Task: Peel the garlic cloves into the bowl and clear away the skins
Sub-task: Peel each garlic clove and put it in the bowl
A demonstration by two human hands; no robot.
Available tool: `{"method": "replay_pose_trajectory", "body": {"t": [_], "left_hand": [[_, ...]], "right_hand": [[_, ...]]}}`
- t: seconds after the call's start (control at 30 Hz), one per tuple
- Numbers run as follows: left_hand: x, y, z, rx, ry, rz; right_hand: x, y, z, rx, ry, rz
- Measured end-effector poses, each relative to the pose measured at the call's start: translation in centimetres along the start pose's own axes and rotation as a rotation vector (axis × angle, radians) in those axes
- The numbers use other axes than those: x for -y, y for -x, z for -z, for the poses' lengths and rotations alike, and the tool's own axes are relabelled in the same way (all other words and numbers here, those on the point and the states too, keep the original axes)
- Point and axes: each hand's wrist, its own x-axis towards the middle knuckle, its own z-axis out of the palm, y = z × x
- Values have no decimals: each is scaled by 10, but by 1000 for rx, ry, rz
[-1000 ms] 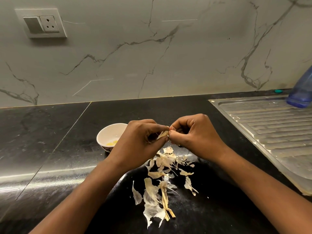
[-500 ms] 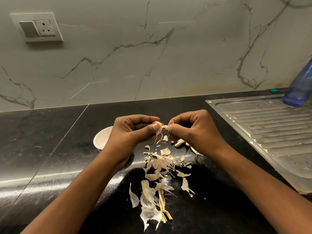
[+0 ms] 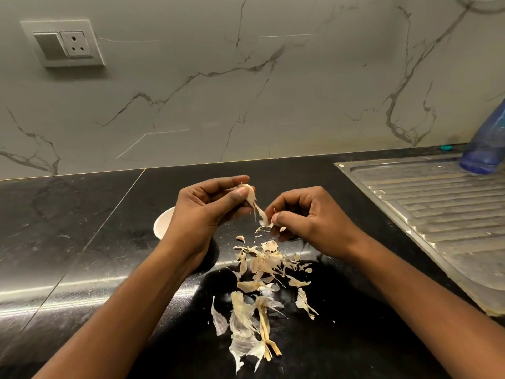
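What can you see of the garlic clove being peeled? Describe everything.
The garlic clove is small, pale cream, with papery skin. The left hand pinches it above the black countertop, hiding much of it. A thin strip of skin trails from its lower end down to the right hand, which pinches the strip's far end.

Dim, warm light; glare streaks the black counter (image 3: 54,291) at left; edges bow, bottle (image 3: 486,149) perhaps blurred.

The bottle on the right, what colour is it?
The bottle is blue and a little see-through, seen best in the head view.
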Motion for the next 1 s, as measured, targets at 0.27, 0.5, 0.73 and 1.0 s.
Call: {"method": "replay_pose_trajectory", "body": {"t": [0.27,0.5,0.73,1.0], "left_hand": [[4,3,-2,19,-126,-14],[4,1,-2,76,-45,77],[5,2,-1,116,-115,23],[11,4,-3,119,-156,-8]], "right_hand": [[-2,-1,-5,-81,38,31],[-4,-3,0,-114,102,34],[-6,-2,-4,-129,182,95],[-8,0,-6,-200,294,249]]}}
